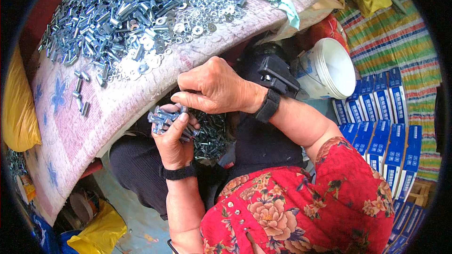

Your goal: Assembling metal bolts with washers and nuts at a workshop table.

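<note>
**Two hands working zinc-plated bolts above the lap**

The left hand (pixel 173 136), palm up, is closed loosely around a bundle of short silver bolts (pixel 162 118), fingers curled under them and thumb laid over the top. The right hand (pixel 214 87) sits just above and touching that bundle; its fingertips (pixel 181 98) are pinched narrow on something small at the bundle's upper edge, too hidden to name. Both wrists carry black bands, and a black device (pixel 278 76) is strapped behind the right wrist. Directly below the bundle, more loose bolts (pixel 211 134) lie heaped in the lap on dark cloth. Above the bundle, a padded pink floral board (pixel 94 113) slopes across the view; on its upper part, well apart from the bundle, lies a large heap of bolts and sleeves (pixel 108 4) with flat washers (pixel 188 23) spread along its right edge. Right of the bundle stand a white plastic bucket (pixel 332 68) and rows of blue cartons (pixel 386 131).
</note>
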Tool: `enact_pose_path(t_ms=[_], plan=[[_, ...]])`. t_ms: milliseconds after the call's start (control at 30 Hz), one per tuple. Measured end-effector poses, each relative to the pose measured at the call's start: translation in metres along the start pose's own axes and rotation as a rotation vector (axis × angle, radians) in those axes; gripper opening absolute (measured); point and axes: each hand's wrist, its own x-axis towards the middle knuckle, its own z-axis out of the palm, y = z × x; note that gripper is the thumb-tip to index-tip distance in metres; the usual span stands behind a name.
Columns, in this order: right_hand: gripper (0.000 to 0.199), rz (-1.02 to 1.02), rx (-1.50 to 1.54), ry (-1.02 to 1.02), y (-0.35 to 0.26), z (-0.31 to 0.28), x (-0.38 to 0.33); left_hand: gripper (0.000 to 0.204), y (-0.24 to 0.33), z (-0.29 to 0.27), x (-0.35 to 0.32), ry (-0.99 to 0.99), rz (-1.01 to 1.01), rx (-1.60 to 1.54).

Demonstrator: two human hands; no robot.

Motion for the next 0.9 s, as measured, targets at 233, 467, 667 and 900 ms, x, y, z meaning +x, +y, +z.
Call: enact_pose_path(t_ms=[233, 467, 667, 900], plan=[[0.028, -0.078, 0.055, -0.087, 0.007, 0.001, 0.017, 0.025, -0.002, -0.011, 0.009, 0.017, -0.026, -0.124], [0.013, 0.089, -0.165, 0.179, 0.106, -0.038, 0.053, 0.027, 0.008, -0.015, 0.009, 0.02, 0.01, -0.164], [0.026, -0.123, -0.346, -0.055, 0.126, 0.003, 0.082, 0.026, 0.008, -0.019, 0.012, 0.034, -0.009, -0.182], [0.029, -0.215, -0.238, -0.179, 0.129, -0.023, 0.06, 0.023, 0.011, -0.021, 0.011, 0.071, -0.025, -0.211]])
